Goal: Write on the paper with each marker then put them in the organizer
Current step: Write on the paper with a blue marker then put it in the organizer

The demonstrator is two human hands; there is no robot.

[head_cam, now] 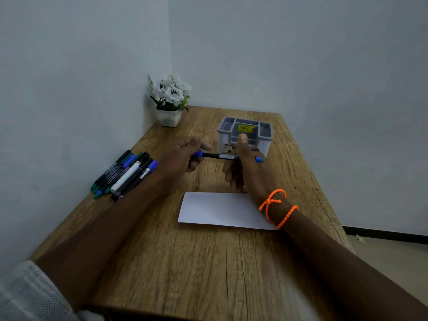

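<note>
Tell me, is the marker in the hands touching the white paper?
Apart. The head view shows the marker held level between the left hand and right hand, up above the table, with bare wood showing between it and the paper.

A wooden bench [208, 262] with a pronounced brown grain is set into a corner formed by two plain, pale grey-blue walls [301, 54]. The room is evenly and dimly lit, and only soft shadows are cast. At the far left corner of the bench a white pot of white artificial flowers [170, 98] is placed. To the right, a beige floor [393, 256] is seen, edged by a dark skirting strip [384, 232].
</note>
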